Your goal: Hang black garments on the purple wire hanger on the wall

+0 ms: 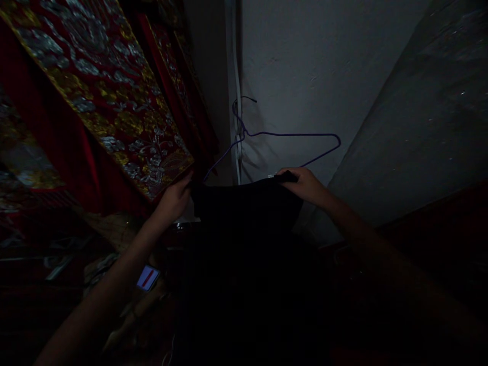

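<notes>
A black garment (pixel 247 218) is stretched between my two hands and hangs down into the dark. My left hand (pixel 177 198) is closed on its upper left corner, while my right hand (pixel 301 184) pinches the upper right edge. Just behind the garment's top edge is a purple wire hanger (pixel 293 134). Its hook lies by a pale vertical cable, and its right arm sticks out bare past the cloth. The hanger's lower part is hidden behind the garment and my hands. The picture is very dark, so the garment's kind cannot be made out.
Red cloth with gold and silver embroidery (pixel 125 101) hangs at the left. A grey wall (pixel 305 66) rises behind the hanger, with a pale cable (pixel 237 61) running down it. Lower left, a lit phone screen (pixel 148 277) shows among dim clutter.
</notes>
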Demonstrator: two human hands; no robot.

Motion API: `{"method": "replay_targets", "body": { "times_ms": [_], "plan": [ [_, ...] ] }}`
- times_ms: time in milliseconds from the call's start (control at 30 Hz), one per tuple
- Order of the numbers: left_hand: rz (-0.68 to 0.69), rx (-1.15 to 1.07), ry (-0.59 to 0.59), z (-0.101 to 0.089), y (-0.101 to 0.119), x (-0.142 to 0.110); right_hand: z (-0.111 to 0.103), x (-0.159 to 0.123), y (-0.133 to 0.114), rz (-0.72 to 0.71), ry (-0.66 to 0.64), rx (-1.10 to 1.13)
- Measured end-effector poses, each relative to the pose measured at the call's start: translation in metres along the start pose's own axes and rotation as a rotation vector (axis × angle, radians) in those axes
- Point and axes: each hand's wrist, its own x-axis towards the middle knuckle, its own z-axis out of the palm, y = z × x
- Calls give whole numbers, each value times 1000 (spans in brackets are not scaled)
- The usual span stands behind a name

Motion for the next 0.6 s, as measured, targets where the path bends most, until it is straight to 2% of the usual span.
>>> {"method": "replay_targets", "body": {
  "times_ms": [67, 100, 233, 300, 400, 433, 500, 600],
  "plan": [
    [75, -138, 123, 2, 19, 20, 7, -4, -8, 6, 5, 13],
    [96, -201, 147, 5, 28, 31, 13, -7, -12, -4, -5, 29],
    [154, -315, 141, 13, 46, 63, 27, -20, -26, -89, -72, 68],
    [173, -294, 93, 11, 46, 69, 19, -22, -26, -93, 63, 1],
    [168, -246, 30, -1, 44, 68, -10, -16, -13, -3, 445, -163],
    [164, -231, 6, -7, 43, 67, -20, -12, -8, 35, 529, -220],
    [154, -193, -41, -18, 44, 65, -38, -4, 1, 92, 594, -312],
    [147, -107, -88, -32, 44, 66, -54, 7, -1, 106, 590, -354]
  ]
}}
